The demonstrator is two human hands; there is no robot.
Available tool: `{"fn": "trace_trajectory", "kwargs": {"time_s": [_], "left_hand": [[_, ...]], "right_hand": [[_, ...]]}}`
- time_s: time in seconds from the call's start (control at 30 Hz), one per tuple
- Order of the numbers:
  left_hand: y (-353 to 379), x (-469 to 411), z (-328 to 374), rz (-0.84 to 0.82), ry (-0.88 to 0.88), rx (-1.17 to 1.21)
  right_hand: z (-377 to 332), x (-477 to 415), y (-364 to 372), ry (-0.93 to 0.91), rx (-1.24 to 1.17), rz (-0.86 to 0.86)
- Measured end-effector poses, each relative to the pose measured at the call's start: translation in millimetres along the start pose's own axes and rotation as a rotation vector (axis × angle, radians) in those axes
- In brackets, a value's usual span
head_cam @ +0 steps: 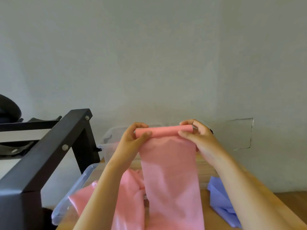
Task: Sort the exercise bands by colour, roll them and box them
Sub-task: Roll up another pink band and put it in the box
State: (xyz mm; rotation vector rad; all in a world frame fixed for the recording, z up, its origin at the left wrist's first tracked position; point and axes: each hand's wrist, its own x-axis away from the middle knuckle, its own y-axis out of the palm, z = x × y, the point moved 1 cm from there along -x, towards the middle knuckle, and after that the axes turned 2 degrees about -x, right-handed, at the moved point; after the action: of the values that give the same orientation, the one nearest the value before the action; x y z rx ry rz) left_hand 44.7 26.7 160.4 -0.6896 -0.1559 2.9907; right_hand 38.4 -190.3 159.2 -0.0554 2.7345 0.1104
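Rolling step in hand: left hand (132, 138) and right hand (199, 138) pinch ends of small roll atop pink band (169, 176), held up over table (285, 201); tail hangs to pink pile. Purple band (219, 196) lies right, unrolled. Next: wind evenly, keep edges aligned, then box (108, 138)

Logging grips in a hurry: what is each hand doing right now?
Left hand: pinches the left end of the pink band at its rolled top.
Right hand: pinches the roll's right end.
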Motion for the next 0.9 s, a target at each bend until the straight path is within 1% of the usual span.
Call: {"fn": "trace_trajectory", "kwargs": {"time_s": [0.07, 0.17, 0.23, 0.33, 0.4, 0.47, 0.53, 0.57, 0.63, 0.7, 0.8, 0.9], "left_hand": [[1.8, 10.7, -17.1, -0.001, -0.038, 0.048], [11.4, 31.6, -43.1, 0.023, -0.114, 0.11], [21.6, 45.5, -56.0, 0.055, -0.184, 0.161], [30.7, 56.3, -72.0, 0.145, -0.183, 0.127], [32.9, 57.7, -80.2, 0.174, -0.168, 0.136], [34.2, 56.4, -85.6, 0.206, -0.175, 0.195], [35.8, 55.3, -89.4, 0.248, -0.181, 0.262], [36.0, 55.1, -92.0, 0.26, -0.18, 0.258], [35.9, 55.9, -98.7, 0.26, -0.176, 0.209], [35.7, 59.2, -104.1, 0.239, -0.176, 0.162], [34.4, 66.1, -105.4, 0.193, -0.176, 0.094], [29.8, 71.8, -108.2, 0.164, -0.184, 0.07]], "right_hand": [[14.7, 7.3, -3.0, 0.054, 0.006, -0.003], [34.9, 18.1, -7.3, 0.028, 0.076, 0.016], [46.2, 26.9, -8.5, 0.011, 0.1, -0.016], [64.3, 38.5, -9.7, 0.014, 0.086, -0.054], [77.7, 42.5, -8.8, 0.049, 0.027, -0.021], [87.3, 41.6, -6.6, 0.103, -0.042, 0.049], [93.9, 40.5, -3.1, 0.119, -0.065, 0.111], [96.8, 40.5, -0.9, 0.115, -0.063, 0.129], [102.4, 42.0, 4.3, 0.1, -0.039, 0.155], [109.9, 44.7, 8.9, 0.088, 0.05, 0.152], [113.1, 49.6, 15.4, 0.145, 0.156, 0.088], [114.1, 52.9, 17.3, 0.176, 0.152, 0.046]]}}
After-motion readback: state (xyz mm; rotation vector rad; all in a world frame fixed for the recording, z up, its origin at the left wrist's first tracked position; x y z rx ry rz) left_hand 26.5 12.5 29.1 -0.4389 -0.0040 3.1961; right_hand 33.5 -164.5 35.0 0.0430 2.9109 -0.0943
